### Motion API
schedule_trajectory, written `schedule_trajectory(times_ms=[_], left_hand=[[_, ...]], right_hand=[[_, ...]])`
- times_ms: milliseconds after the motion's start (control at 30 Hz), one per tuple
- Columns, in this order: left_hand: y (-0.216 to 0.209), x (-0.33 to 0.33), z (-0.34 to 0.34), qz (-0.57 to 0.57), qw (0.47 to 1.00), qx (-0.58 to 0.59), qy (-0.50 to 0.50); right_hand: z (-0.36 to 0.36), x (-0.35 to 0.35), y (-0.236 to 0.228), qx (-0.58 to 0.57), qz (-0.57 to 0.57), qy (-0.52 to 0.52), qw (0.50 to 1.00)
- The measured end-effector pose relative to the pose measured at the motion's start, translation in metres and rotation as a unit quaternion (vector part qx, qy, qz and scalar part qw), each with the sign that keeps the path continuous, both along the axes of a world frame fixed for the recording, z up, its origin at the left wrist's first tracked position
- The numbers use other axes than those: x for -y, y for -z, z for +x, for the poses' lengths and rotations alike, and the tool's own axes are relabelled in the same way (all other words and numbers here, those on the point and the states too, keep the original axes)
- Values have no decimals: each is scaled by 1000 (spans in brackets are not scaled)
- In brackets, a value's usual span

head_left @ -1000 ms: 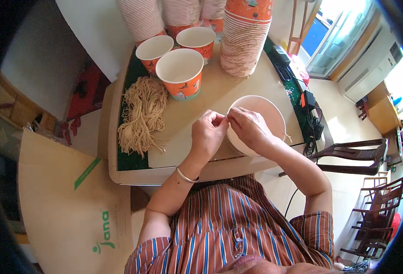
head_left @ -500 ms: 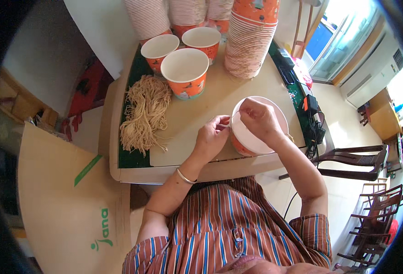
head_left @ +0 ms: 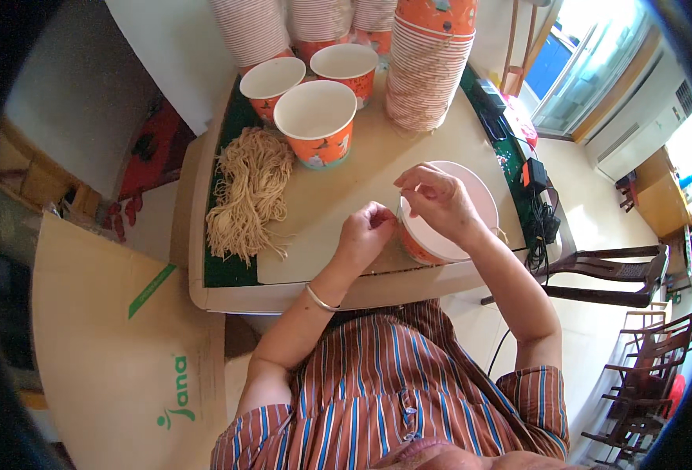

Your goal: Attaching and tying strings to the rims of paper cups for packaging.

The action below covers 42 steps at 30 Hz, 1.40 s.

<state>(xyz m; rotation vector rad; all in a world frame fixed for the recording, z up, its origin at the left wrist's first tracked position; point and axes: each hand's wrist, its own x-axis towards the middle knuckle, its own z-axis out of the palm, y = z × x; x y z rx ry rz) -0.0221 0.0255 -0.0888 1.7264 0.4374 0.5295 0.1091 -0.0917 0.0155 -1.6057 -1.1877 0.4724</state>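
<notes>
A paper bucket (head_left: pixel 465 205), white inside and orange outside, stands near the table's front edge. At its left rim the fingers of my left hand (head_left: pixel 368 233) are pinched together; whatever they hold is too small to make out. My right hand (head_left: pixel 444 205) reaches over the bucket's opening to the same side. Its fingers are curved, thumb and forefinger apart, and nothing shows clearly between them. A short bit of cord (head_left: pixel 503 234) sticks out at the bucket's right side. Left of my hands lies a bundle of cream cords (head_left: pixel 250 196).
Three similar buckets (head_left: pixel 314 110) stand beyond the cords. Behind them rise tall nested stacks of buckets (head_left: pixel 432 70). Black cables and an adapter (head_left: pixel 545 227) lie along the right edge. A large cardboard sheet (head_left: pixel 111 313) stands left of the table; a wooden chair (head_left: pixel 612 274) is at right.
My right thumb and forefinger have parted from a closer pinch, and that hand has shifted slightly. My left fingers have drawn closer together by the rim. The bucket has tilted or shifted a little.
</notes>
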Motion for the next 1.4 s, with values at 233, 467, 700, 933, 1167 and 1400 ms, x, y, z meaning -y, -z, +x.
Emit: schedule_trajectory(times_ms=[233,467,700,933,1167,1400], left_hand=[[-32,9,-9,-217,976,-22,28],[-31,15,-4,-224,973,16,48],[-31,9,-8,-270,960,2,76],[-39,7,-20,-431,896,76,76],[-57,4,-26,-469,872,100,94],[-72,11,-31,-457,879,113,73]], right_hand=[[1,4,-6,-26,-70,7,997],[-2,3,-9,-5,-83,8,997],[-2,2,-8,20,-74,16,997],[0,2,-8,25,-88,23,996],[0,-2,-8,-31,-102,24,994],[3,-2,-9,-71,-90,7,993]])
